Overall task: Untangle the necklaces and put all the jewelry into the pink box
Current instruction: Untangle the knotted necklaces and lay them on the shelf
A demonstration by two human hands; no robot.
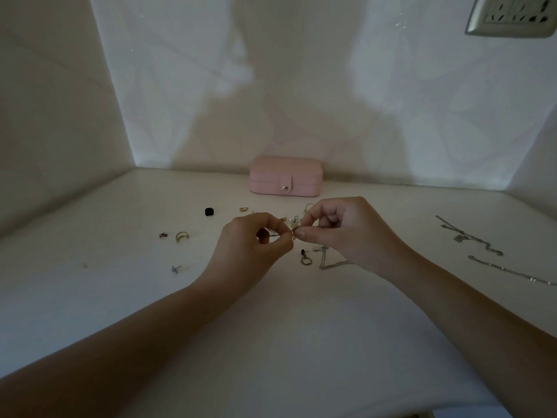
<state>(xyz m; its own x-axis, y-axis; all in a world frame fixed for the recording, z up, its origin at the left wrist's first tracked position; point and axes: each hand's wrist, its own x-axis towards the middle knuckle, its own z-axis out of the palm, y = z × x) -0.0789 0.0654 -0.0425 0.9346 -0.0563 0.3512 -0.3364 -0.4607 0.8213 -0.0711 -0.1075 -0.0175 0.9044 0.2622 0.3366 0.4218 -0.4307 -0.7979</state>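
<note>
Two-handed working at mid-table [99,297], leaving wide bare room toward the near edge and the left wall, and well apart from the necklaces [458,238] at the right. Pinching one small pale piece [293,230] narrowly between thumb and forefinger of the left hand [247,248], pinching it also with the right hand [346,230], curling the other fingers in. Reaching forward with both forearms, holding the fingertips nearly together. Facing the pink box [285,176], standing closed against the back wall.
</note>
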